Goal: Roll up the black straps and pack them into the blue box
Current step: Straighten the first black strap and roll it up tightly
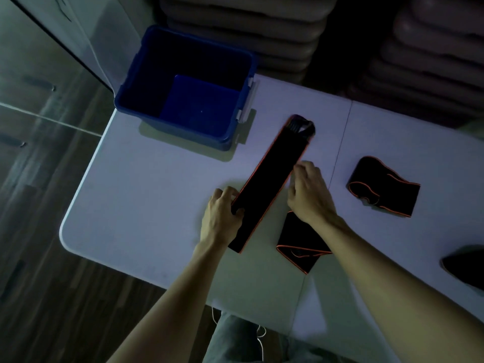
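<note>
A long black strap with orange edging (272,176) lies stretched diagonally on the white table (146,195), its far end near the blue box (188,87). My left hand (222,216) pinches the strap's left edge close to its near end. My right hand (311,192) touches the strap's right edge with its fingertips. A second black strap (298,250) lies folded under my right wrist. A third one (385,187) lies crumpled to the right. The blue box stands open at the table's far left corner; nothing shows inside it.
A dark object (466,265) sits at the table's right edge. Stacked brownish cushions (262,35) rise behind the table. Wooden flooring (39,179) lies to the left. The table has a rounded near-left corner (65,237).
</note>
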A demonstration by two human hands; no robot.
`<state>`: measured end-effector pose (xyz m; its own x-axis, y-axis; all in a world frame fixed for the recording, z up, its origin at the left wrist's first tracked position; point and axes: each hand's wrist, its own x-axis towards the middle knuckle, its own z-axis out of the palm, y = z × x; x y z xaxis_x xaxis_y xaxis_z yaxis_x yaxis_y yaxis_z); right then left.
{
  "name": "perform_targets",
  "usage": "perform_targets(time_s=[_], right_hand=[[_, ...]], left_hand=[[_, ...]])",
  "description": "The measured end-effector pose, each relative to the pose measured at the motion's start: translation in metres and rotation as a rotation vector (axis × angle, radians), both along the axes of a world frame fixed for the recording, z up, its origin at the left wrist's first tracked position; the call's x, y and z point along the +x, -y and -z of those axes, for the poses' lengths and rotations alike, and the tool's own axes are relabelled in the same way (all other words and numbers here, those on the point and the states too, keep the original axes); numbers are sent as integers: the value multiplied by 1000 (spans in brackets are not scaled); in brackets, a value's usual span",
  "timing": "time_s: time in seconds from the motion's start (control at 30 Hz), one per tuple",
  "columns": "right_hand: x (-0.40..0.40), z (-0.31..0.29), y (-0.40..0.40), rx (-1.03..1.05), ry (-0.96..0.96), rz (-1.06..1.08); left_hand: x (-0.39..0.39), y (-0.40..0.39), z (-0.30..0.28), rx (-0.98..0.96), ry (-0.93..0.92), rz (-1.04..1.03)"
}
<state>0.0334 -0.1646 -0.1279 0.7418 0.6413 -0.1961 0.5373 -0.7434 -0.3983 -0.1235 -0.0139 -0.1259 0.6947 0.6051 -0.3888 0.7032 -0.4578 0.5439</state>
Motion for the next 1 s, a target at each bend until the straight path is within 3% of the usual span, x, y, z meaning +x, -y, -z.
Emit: perform_targets(time_s=[0.17,0.53,0.8,0.9,1.0], right_hand=[[14,-8,-18,10,-277,-26],[0,-21,25,-116,-392,6],[-21,-35,59,-90,-491,131],[-30,-37,78,-92,-558,143],[-37,-38,99,-55,-579,84]], left_hand=[[6,-1,5,-30,52,45],[1,5,12,6,90,247],[-2,10,8,77,89,352],[-6,24,-2,129,182,290],[-15,47,-11,80,263,415]])
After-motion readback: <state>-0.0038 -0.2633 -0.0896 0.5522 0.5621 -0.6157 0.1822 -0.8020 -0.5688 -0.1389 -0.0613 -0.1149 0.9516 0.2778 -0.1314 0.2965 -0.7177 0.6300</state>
